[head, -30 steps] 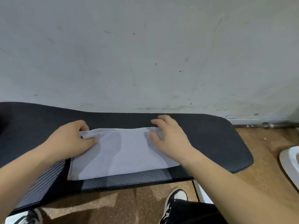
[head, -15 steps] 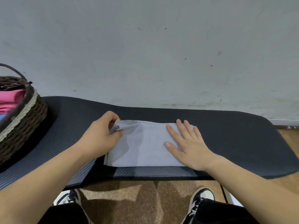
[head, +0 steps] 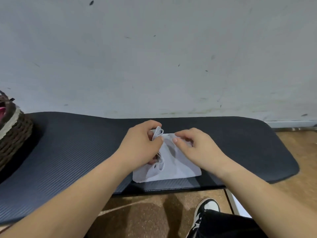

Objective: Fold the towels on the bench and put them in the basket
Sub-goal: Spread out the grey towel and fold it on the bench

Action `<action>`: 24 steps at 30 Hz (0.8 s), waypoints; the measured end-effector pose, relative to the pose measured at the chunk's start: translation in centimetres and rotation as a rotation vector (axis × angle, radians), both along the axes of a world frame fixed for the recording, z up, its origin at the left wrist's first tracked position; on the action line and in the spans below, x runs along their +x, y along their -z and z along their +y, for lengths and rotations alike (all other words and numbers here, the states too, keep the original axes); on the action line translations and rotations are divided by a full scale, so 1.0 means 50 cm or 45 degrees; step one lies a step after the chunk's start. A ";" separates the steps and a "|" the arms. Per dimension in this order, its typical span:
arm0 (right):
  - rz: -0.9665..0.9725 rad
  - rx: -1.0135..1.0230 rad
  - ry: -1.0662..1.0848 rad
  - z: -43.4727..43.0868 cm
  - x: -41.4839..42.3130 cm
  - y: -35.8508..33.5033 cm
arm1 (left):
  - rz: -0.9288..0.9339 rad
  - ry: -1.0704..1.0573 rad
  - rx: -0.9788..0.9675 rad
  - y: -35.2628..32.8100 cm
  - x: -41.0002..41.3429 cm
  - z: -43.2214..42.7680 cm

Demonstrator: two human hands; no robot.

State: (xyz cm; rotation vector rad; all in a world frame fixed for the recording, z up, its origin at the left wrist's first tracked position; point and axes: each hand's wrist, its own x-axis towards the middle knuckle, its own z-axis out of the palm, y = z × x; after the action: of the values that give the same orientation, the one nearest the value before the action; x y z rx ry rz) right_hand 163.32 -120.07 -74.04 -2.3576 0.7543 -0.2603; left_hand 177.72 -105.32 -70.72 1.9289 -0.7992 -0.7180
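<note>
Towel (head: 173, 166), pale grey and folded into a small block, lies near the front edge of the dark ribbed counter (head: 68, 152), and we have both hands on it. Our left hand (head: 140, 145) comes in from 7 o'clock and grips the towel's 9 o'clock side, its fingers curled round a bunch of lifted layers that stick up past the thumb. Our right hand (head: 197, 146) comes in from 4 o'clock with bent fingers. Its thumb and forefinger pinch the top layer near the far edge, just beside the left thumb. The near part of the towel rests flat on the counter. Well apart at 9 o'clock stands the basket (head: 15, 133), woven brown with a pale band and cut off by the frame edge; a pink patch (head: 2, 109) shows inside it. At 5 o'clock, on the floor (head: 145, 217), we see a black and white shoe (head: 206, 209).
</note>
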 end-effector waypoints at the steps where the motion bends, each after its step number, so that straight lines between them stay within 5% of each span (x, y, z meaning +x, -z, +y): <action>1: -0.016 0.060 0.017 -0.005 -0.006 -0.004 | 0.024 0.021 0.000 0.002 -0.012 -0.019; 7: -0.046 0.639 0.161 -0.026 -0.028 -0.002 | 0.011 0.122 0.045 0.043 -0.067 -0.098; 12: -0.024 0.734 0.230 -0.032 -0.016 0.020 | 0.085 0.252 0.091 0.049 -0.056 -0.087; 17: 0.090 0.536 0.266 -0.033 0.006 0.040 | -0.760 0.448 0.145 0.070 0.004 -0.030; 24: 0.103 0.594 0.387 -0.048 0.010 0.042 | -0.880 0.748 0.327 0.113 -0.003 0.004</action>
State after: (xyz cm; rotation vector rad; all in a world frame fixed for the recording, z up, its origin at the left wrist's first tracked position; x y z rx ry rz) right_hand 163.79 -122.48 -76.13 -1.8211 1.0843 -0.1006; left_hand 177.57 -105.14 -76.38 2.2152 -1.8253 -0.4879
